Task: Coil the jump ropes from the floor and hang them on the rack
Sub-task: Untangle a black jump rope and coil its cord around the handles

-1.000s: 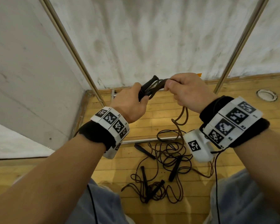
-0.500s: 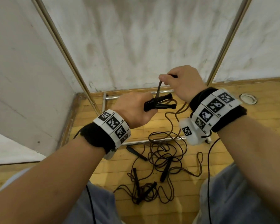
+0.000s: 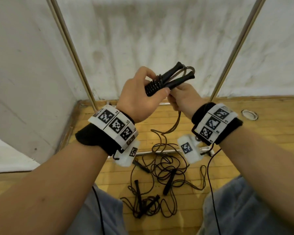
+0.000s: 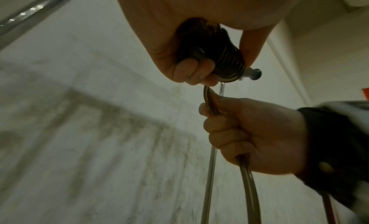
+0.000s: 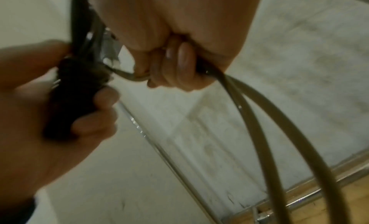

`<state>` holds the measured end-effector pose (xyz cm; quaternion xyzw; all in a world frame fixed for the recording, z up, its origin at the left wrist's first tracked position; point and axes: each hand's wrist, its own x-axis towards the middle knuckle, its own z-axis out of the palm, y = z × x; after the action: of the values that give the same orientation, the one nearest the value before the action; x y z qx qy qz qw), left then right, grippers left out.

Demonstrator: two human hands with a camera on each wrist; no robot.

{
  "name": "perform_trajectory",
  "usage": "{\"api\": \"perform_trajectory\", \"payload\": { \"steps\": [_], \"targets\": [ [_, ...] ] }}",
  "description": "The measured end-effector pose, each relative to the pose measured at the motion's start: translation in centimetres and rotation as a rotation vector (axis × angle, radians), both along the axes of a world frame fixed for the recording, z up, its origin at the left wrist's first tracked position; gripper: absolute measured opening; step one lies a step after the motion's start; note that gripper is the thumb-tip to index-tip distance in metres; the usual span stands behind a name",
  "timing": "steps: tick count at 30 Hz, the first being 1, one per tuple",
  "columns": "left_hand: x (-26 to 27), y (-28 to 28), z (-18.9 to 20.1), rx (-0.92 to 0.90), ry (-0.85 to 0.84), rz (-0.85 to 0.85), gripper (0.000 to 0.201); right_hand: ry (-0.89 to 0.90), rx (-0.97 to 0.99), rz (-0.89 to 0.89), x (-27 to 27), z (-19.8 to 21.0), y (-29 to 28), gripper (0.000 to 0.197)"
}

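Fingers of the left hand (image 3: 136, 100) are curling round a pair of black jump-rope handles (image 3: 175, 77) with rope wound in tight turns about them, the thumb pressing on the bundle from the near side. That hand is being held up at chest height, back toward the head camera, wrist bent so the handle ends are pointing up and to the right. Just beside and slightly below it, the right hand (image 3: 185, 99) is closing into a fist round the doubled brown rope (image 4: 209, 101), which is running down through the palm and hanging toward the floor. More jump ropes (image 3: 161, 180) are lying tangled on the wooden floor (image 3: 270, 133) between the person's knees, in front of the metal rack (image 3: 234, 53), whose uprights are standing against the white wall (image 3: 143, 31).
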<state>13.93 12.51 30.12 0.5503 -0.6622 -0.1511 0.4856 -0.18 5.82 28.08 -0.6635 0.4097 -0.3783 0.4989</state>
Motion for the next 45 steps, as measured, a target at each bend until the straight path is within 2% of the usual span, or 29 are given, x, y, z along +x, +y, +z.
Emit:
{"api": "perform_trajectory", "payload": {
  "steps": [5,8,11,14,16,18,19,22,24,27,28,30,33,36,39,41,45],
  "targets": [
    [0.1,-1.0,0.1,0.019,0.200,0.088,0.027,0.124,-0.209,-0.107,2.0,-0.8,1.9,0.038],
    [0.0,-1.4,-0.1,0.032,0.216,0.106,0.024,0.198,-0.326,-0.155,2.2,-1.0,2.3,0.036],
    [0.1,-1.9,-0.1,0.037,0.218,0.108,0.016,0.244,-0.386,-0.129,1.9,-1.0,2.0,0.025],
    [0.5,-2.7,-0.2,0.060,0.252,0.130,0.013,0.394,-0.436,-0.084,1.5,-1.1,1.3,0.019],
    [0.6,-3.2,-0.3,0.103,0.252,0.135,0.013,0.559,-0.482,-0.076,1.1,-1.3,0.4,0.026],
    [0.4,-3.5,-0.4,0.145,0.244,0.116,0.013,0.695,-0.446,-0.109,0.5,-1.2,-0.6,0.029],
    [0.1,-3.6,-0.4,0.161,0.247,0.101,0.015,0.708,-0.388,-0.135,0.2,-1.1,-1.2,0.026],
    [-0.7,-3.8,-0.4,0.194,0.253,0.038,0.019,0.606,-0.312,-0.258,-0.4,-1.4,-2.6,0.017],
    [-1.2,-3.8,-0.2,0.200,0.254,-0.002,0.021,0.467,-0.246,-0.246,-0.1,-2.0,-2.8,0.019],
    [-1.4,-3.5,0.2,0.207,0.283,-0.032,0.023,0.188,0.114,0.096,0.5,-2.8,-1.9,0.004],
    [-1.3,-3.4,0.3,0.217,0.295,-0.037,0.023,0.118,0.194,0.187,0.7,-3.0,-1.4,0.007],
    [-0.8,-3.2,0.7,0.229,0.320,-0.043,0.021,0.104,0.178,0.249,1.0,-3.2,-1.0,0.015],
    [0.4,-2.9,1.0,0.202,0.337,-0.024,0.016,0.223,-0.016,0.122,1.3,-3.2,-1.0,0.018],
    [1.6,-2.8,0.8,0.124,0.277,0.085,0.010,0.224,-0.073,0.007,1.5,-3.2,-0.8,0.021],
    [3.2,-3.0,0.4,0.074,0.172,0.179,0.019,0.277,-0.160,-0.064,1.3,-3.2,-0.5,0.023],
    [4.2,-3.1,-0.1,0.113,0.038,0.210,0.026,0.332,-0.249,-0.082,0.9,-2.9,-0.5,0.029],
    [5.4,-3.3,-1.7,0.156,-0.257,0.279,0.037,0.466,-0.308,-0.040,0.4,-2.1,0.0,0.039]
  ]
}}
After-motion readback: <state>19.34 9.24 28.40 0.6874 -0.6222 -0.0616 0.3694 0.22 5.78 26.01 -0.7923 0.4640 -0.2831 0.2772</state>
